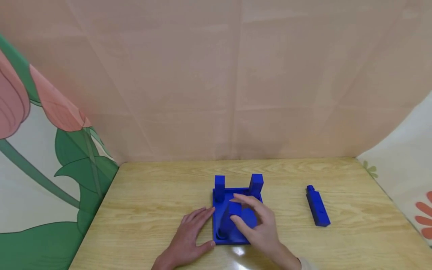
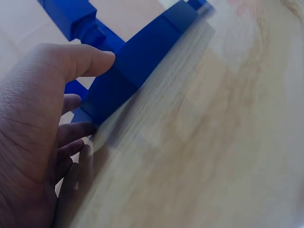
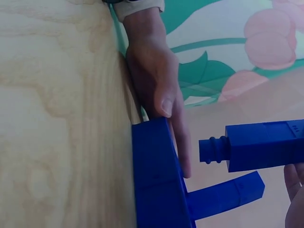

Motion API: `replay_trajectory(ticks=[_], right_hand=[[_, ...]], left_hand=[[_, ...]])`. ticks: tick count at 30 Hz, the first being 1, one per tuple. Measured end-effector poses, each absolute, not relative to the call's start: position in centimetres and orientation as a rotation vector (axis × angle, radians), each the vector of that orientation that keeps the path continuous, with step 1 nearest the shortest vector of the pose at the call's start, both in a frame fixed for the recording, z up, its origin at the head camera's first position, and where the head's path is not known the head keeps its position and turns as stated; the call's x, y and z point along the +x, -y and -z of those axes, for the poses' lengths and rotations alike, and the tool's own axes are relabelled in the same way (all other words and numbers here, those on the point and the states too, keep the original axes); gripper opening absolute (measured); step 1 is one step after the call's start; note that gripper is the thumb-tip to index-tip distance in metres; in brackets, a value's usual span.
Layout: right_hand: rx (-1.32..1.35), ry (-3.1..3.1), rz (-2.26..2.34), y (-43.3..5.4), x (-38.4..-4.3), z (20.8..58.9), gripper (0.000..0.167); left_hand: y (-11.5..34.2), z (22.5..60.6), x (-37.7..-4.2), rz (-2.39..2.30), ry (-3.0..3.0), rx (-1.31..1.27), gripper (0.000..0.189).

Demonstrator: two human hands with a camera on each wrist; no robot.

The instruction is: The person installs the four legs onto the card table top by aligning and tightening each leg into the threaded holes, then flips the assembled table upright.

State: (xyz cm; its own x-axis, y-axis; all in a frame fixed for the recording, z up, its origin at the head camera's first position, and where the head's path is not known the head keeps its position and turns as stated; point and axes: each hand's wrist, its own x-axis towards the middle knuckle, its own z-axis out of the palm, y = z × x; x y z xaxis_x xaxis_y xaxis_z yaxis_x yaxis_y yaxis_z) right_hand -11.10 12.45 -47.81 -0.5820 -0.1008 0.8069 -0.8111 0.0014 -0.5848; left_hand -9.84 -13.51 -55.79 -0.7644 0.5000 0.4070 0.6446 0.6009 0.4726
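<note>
A blue square tabletop [image 1: 233,242] lies upturned on the wooden table, with two blue legs standing at its far corners, one on the left [image 1: 219,185] and one on the right [image 1: 256,183]. My right hand [image 1: 262,225] pinches a third blue table leg [image 1: 227,221] between thumb and fingers over the near left corner. In the right wrist view that leg's ringed, threaded end [image 3: 213,149] points towards the tabletop [image 3: 159,175], apart from it. My left hand [image 1: 189,240] lies along the tabletop's left side, fingertips and thumb touching the edge [image 2: 147,52].
Another blue leg [image 1: 318,208] lies on its side to the right, its threaded end pointing away. A plain pinkish cloth [image 1: 233,93] hangs behind the wooden table [image 1: 145,195]. Flower-patterned cloth [image 1: 67,180] stands at the left, and more at the right.
</note>
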Motion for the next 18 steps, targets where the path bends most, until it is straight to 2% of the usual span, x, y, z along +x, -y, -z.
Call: replay_trajectory(ticks=[13,18], right_hand=[[1.009,1.845,-1.471,-11.9,-10.9,49.5,0.036],[1.045,1.883,-1.450,-11.7,-10.7,49.7,0.037]], left_hand=[[13.4,55.5,-9.7,0.948,2.644,-0.911,0.086],[13.5,55.4,-9.7,0.964,2.663,-0.900,0.087]])
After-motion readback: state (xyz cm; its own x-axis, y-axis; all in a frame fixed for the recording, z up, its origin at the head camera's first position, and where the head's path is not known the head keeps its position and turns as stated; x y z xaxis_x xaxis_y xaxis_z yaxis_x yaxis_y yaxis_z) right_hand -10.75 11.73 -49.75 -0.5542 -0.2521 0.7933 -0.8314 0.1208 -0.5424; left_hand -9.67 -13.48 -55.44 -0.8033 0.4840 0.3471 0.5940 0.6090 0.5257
